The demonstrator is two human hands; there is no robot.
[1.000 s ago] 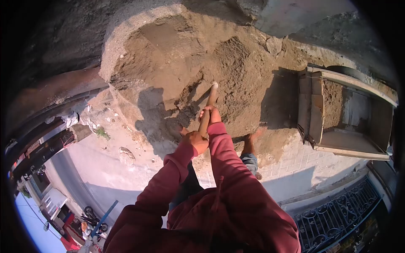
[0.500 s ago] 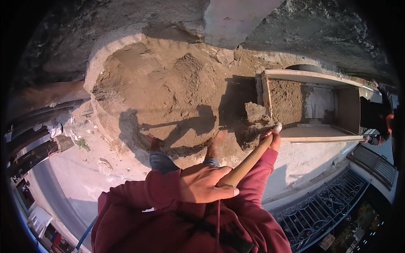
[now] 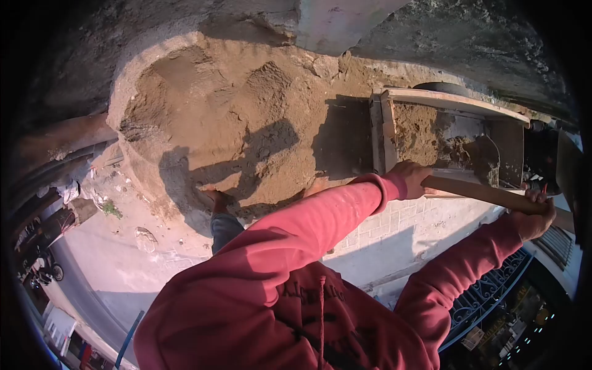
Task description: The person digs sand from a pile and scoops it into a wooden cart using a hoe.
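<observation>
My left hand (image 3: 412, 179) is closed around the free end of the wooden handle (image 3: 481, 194) of a hoe. My right hand (image 3: 533, 219) grips the same handle farther right, close to the tool's head. A broad grey blade (image 3: 567, 185), cut off by the dark right edge, looks like the hoe's head. Below the handle lies a wooden-sided box cart (image 3: 456, 95). Brown sand (image 3: 416, 132) covers its near-left floor, and a second clump of sand (image 3: 475, 151) shows at its right part. Whether that clump has landed is unclear.
A large sand heap (image 3: 228, 123) spreads left of the cart, with my bare foot (image 3: 213, 194) on its edge. A rough wall (image 3: 456, 43) runs behind. The cart has a tyre (image 3: 441, 88). Toward the bottom right stands a blue metal railing (image 3: 487, 290).
Both hands and the hoe have swung right across the cart. The sand carried on the blade has left it, and a new clump shows in the cart. My left arm has stretched out.
</observation>
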